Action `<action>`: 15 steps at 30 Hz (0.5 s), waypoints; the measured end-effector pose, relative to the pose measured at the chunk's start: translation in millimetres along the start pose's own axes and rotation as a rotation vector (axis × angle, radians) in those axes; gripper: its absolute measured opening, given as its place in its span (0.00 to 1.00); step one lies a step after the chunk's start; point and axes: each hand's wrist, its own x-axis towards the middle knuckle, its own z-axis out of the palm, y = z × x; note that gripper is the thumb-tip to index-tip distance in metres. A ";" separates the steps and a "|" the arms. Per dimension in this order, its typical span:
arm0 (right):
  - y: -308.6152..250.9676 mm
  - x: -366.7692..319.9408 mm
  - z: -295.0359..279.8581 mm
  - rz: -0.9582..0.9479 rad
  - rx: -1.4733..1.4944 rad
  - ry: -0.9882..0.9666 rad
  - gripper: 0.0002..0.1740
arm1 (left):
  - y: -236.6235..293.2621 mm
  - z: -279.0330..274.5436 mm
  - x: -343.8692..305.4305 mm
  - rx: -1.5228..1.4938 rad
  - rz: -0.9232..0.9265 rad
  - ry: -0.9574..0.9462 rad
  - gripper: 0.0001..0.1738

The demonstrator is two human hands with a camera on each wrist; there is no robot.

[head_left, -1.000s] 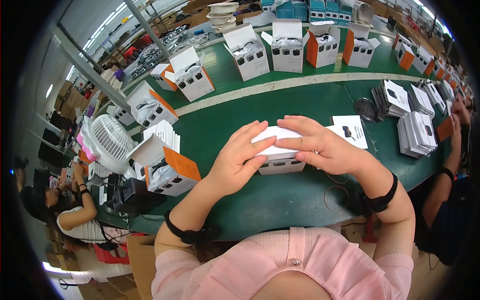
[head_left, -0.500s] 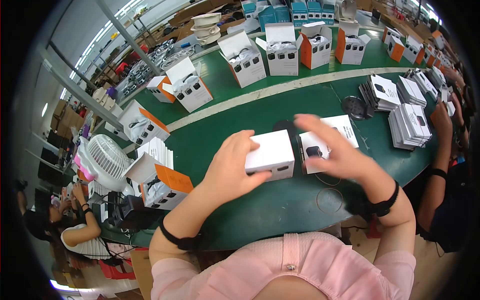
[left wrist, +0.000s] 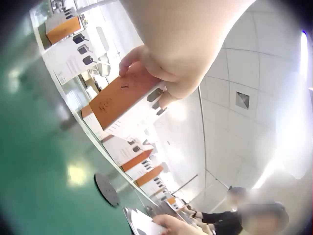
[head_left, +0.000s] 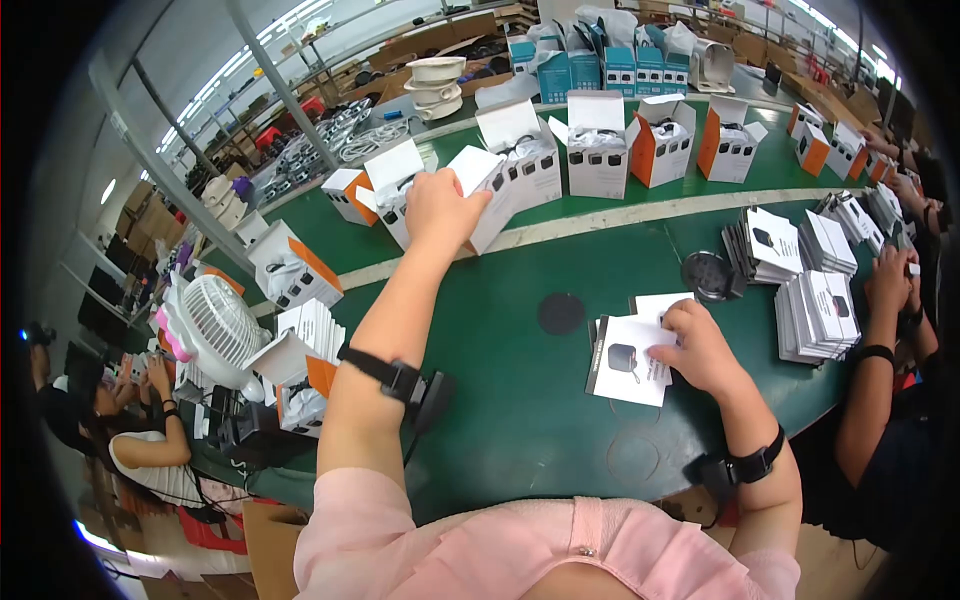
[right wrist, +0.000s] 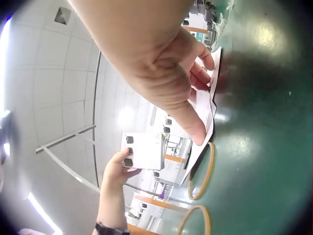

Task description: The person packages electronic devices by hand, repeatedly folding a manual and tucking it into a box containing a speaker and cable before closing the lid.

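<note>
My left hand (head_left: 440, 208) grips a closed white box (head_left: 490, 222) from above, over the far side of the green table. The box's orange side (left wrist: 122, 98) faces the left wrist view, with pictures of dark devices on the white side. It overlaps the open boxes behind it in the head view. At the right, my right hand (head_left: 705, 350) pinches white printed leaflets (head_left: 622, 360) between thumb and fingers. The top leaflet shows a dark square device; another leaflet lies partly under the hand. In the right wrist view the thumb (right wrist: 190, 125) presses the leaflets' near side.
Open boxes (head_left: 598, 165) line the far side beyond a pale strip. A white fan (head_left: 215, 325) and another open box (head_left: 300, 405) stand left. Leaflet stacks (head_left: 815, 315) and a black round dish (head_left: 710, 275) lie right. A black disc (head_left: 562, 313) lies mid-table. Other people work at both sides.
Both hands were on the closed box near me; the right hand let go and moved onto the leaflets. My left hand carried the box away to the far left row.
</note>
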 end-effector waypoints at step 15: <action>17.4 -8.5 -44.1 0.146 0.856 0.045 0.08 | 84.2 112.1 84.6 0.165 -0.027 0.222 0.23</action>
